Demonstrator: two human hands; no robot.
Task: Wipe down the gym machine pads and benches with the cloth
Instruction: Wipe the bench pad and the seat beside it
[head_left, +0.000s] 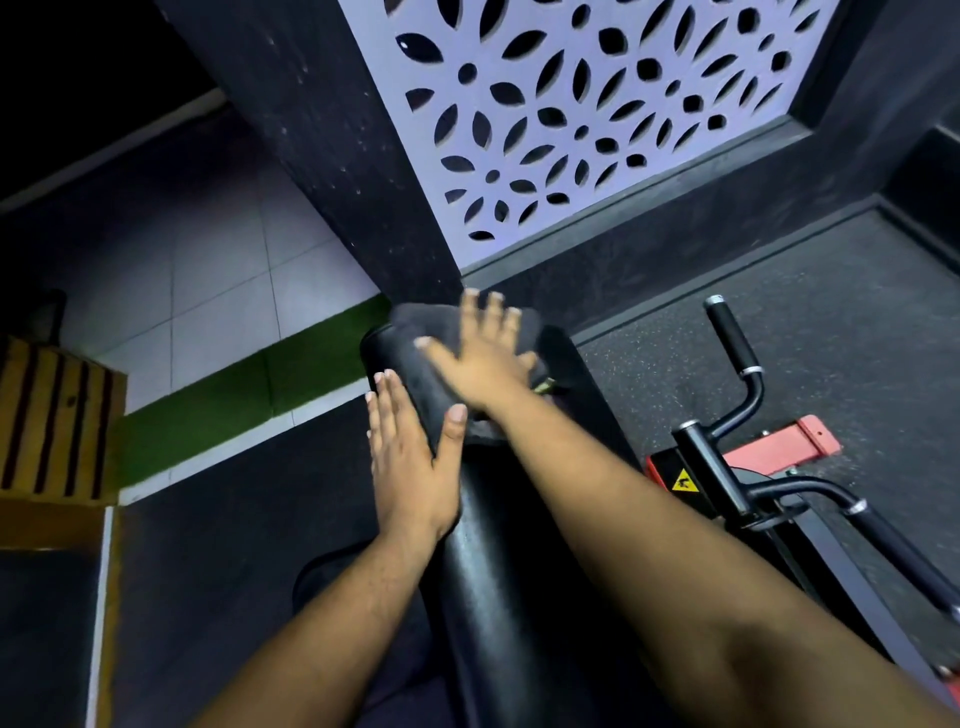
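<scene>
A long black padded bench pad (493, 561) runs from the bottom of the view up to the middle. At its far end lies a dark grey cloth (415, 319). My right hand (480, 358) presses flat on the cloth with straight, spread fingers. My left hand (410, 457) rests against the pad's left side, fingers straight along the edge and thumb on the top surface. Part of the cloth is hidden under my right palm.
A black machine handle (735, 345) and bent bars (810, 491) stand to the right, with a red frame part (784, 447) on the speckled rubber floor. A wooden slatted box (52, 421) sits at the left. A dark pillar and a patterned cut-out wall panel (597, 114) rise beyond the pad.
</scene>
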